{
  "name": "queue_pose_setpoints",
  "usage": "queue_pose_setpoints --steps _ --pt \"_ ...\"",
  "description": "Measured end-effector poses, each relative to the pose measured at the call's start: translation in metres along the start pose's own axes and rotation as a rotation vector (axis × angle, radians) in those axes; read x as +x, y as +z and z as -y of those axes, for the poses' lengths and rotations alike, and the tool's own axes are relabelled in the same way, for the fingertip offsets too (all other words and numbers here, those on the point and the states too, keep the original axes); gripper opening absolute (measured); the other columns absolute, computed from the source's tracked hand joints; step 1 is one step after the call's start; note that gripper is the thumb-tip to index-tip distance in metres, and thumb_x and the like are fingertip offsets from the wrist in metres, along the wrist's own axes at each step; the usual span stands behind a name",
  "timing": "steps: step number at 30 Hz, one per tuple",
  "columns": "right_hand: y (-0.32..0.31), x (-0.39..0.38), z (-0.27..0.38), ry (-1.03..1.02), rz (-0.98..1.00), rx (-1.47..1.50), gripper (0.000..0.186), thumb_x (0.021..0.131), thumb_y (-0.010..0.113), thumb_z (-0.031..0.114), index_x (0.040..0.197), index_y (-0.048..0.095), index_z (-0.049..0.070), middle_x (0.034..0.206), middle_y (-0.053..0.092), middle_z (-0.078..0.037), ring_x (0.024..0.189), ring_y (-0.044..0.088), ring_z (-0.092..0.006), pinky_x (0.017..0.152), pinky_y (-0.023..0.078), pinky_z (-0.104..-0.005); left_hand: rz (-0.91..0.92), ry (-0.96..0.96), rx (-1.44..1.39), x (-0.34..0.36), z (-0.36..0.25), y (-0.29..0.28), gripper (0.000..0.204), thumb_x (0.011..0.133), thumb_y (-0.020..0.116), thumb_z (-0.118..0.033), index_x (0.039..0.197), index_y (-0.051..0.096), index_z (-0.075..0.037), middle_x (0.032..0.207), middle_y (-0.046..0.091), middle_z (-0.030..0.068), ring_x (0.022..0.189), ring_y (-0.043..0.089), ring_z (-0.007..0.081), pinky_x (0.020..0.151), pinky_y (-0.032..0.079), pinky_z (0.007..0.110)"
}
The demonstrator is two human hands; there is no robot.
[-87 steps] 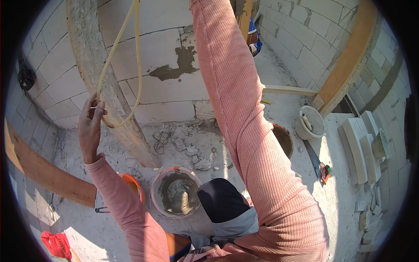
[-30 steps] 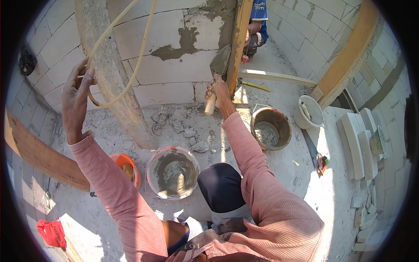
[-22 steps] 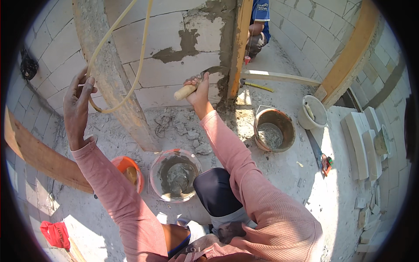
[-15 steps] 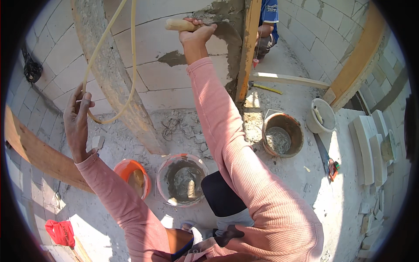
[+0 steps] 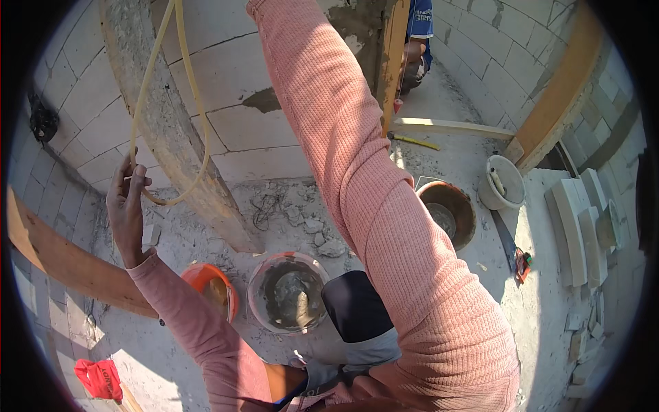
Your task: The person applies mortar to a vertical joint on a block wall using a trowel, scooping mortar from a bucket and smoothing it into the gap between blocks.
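My left hand (image 5: 128,209) is raised at the left, its fingers loosely bent and the thumb apart. It overlaps the side of a hanging loop of pale yellow hose (image 5: 204,141); whether it touches the hose is unclear. Up past the top edge reaches my right arm (image 5: 357,158) in a pink sleeve, so the right hand and anything in it are out of sight. Behind that arm is a pale block wall (image 5: 257,147) with grey mortar patches (image 5: 264,100). On the floor in front of me stands a bucket of wet grey mortar (image 5: 257,292).
An orange bucket (image 5: 230,292) stands beside the mortar bucket. Another mortar-stained bucket (image 5: 467,223) and a white pail (image 5: 504,199) are at the right. A concrete post (image 5: 161,117) and wooden frame (image 5: 390,75) rise ahead. A co-worker in blue (image 5: 420,31) crouches beyond. Light blocks (image 5: 568,233) stack far right.
My right hand, which held a trowel by its wooden handle against the wall, has gone up out of the picture. The left hand stays beside the hose; the whole view has shifted slightly.
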State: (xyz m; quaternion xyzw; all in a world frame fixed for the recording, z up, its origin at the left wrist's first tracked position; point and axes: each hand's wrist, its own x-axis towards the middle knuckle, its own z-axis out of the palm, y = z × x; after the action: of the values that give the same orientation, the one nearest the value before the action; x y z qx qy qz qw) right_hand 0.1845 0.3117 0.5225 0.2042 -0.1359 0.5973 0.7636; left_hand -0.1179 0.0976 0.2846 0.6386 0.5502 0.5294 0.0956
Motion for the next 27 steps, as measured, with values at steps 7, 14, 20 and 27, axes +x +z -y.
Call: queue_pose_setpoints --steps 7,14,20,27 --pt "-0.05 -0.02 0.038 0.057 0.12 -0.469 0.048 0.109 0.031 0.05 0.087 0.042 0.01 0.061 0.042 -0.004 0.049 0.047 -0.0213 0.047 0.045 -0.0388 0.031 -0.001 -0.045 -0.001 -0.012 0.008 0.052 0.102 0.064 -0.031 0.143 0.057 -0.001 0.098 0.062 0.003 0.091 0.058 0.0118 0.085 0.047 0.028" --pt "-0.137 -0.077 0.136 -0.049 -0.078 -1.382 0.04 0.107 0.044 0.044 0.087 0.047 0.01 0.07 0.049 -0.001 0.059 0.051 -0.0192 0.06 0.054 -0.0419 0.026 0.057 -0.081 -0.001 -0.018 0.015 0.05 0.102 0.063 -0.035 0.141 0.06 -0.003 0.097 0.065 0.0051 0.092 0.06 0.0138 0.09 0.048 0.031" --pt "-0.181 -0.08 0.164 0.037 -0.231 -1.324 0.021 0.105 0.048 0.03 0.097 0.047 0.01 0.071 0.048 -0.004 0.053 0.054 -0.0205 0.05 0.052 -0.0415 0.015 0.087 -0.115 0.003 -0.013 0.019 0.052 0.101 0.063 -0.037 0.14 0.06 -0.003 0.094 0.065 0.0057 0.092 0.06 0.0143 0.093 0.048 0.033" --pt "-0.258 -0.137 0.15 0.007 -0.347 -1.23 0.023 0.105 0.041 0.029 0.094 0.044 0.01 0.068 0.046 -0.005 0.047 0.049 -0.0186 0.041 0.045 -0.0377 0.003 0.104 -0.087 -0.002 -0.019 0.019 0.053 0.1 0.065 -0.038 0.14 0.061 -0.004 0.094 0.066 0.0061 0.091 0.061 0.0146 0.093 0.049 0.034"
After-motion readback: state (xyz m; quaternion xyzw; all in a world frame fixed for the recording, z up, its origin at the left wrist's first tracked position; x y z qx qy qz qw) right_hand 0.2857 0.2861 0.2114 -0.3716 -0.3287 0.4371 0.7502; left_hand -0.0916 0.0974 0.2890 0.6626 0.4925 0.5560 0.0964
